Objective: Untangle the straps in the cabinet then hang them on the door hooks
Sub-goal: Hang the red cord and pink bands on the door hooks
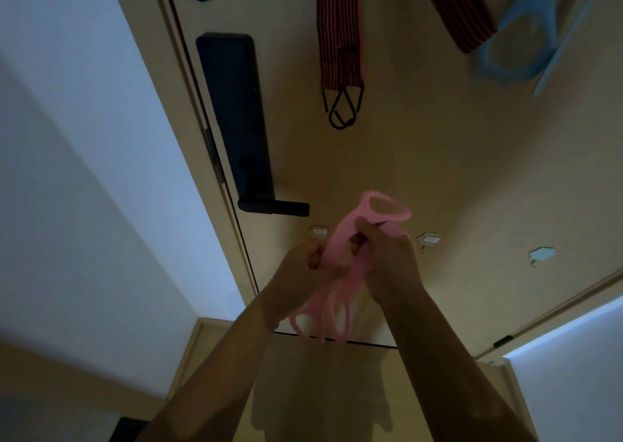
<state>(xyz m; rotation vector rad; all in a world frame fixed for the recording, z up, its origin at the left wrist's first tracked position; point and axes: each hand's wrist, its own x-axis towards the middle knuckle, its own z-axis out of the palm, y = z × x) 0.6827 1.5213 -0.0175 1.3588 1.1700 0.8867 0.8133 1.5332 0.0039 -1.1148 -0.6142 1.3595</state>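
A pink strap point(340, 239) with several loops is held in front of the beige door point(421, 172). My left hand point(303, 263) grips its lower left part, and my right hand point(387, 259) pinches it just below the top loop. More pink loops dangle beneath both hands. A red and black striped strap point(340, 37) with black metal hooks at its end hangs on the door above. A second striped strap point(462, 13) and a light blue strap point(515, 47) hang at the upper right.
A black lock plate with a lever handle point(242, 131) is on the door's left side. Small adhesive hooks point(318, 231), point(429, 239), point(541, 254) sit low on the door. White walls flank the door frame.
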